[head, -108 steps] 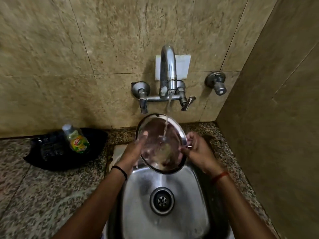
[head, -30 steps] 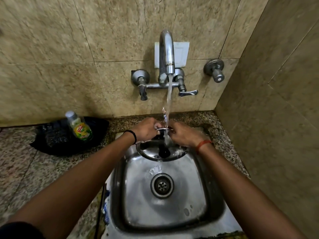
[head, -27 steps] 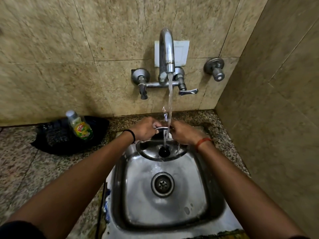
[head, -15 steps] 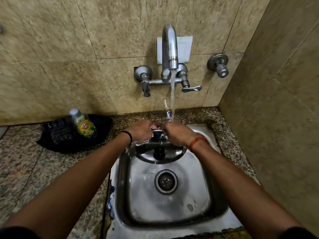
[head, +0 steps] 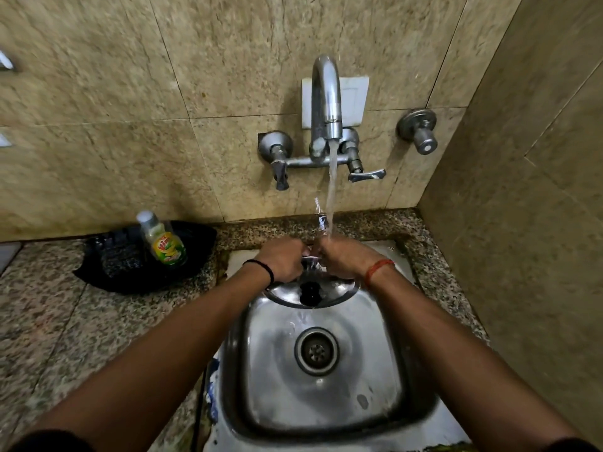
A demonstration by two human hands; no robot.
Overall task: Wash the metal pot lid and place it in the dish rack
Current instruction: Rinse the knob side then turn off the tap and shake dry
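The round metal pot lid (head: 336, 292) lies nearly flat over the far end of the steel sink (head: 408, 396), its black knob (head: 310, 289) facing me. My left hand (head: 283, 260) grips the lid's far rim on the left. My right hand (head: 342, 258) grips the same rim on the right, knuckles almost touching the left hand. Water falls from the tap (head: 325, 102) onto my right hand and the rim between both hands. No dish rack is in view.
A dish soap bottle (head: 163, 241) stands on a black tray (head: 107, 265) on the speckled granite counter (head: 65, 327) at left. Tiled walls close the back and right side. A separate valve (head: 419, 130) juts from the wall at right. The sink drain (head: 316, 351) is uncovered.
The lid went from upright under a thin stream to nearly flat, knob toward me, with both hands at its far rim. The water flow is stronger. Over the last second the hands hardly moved.
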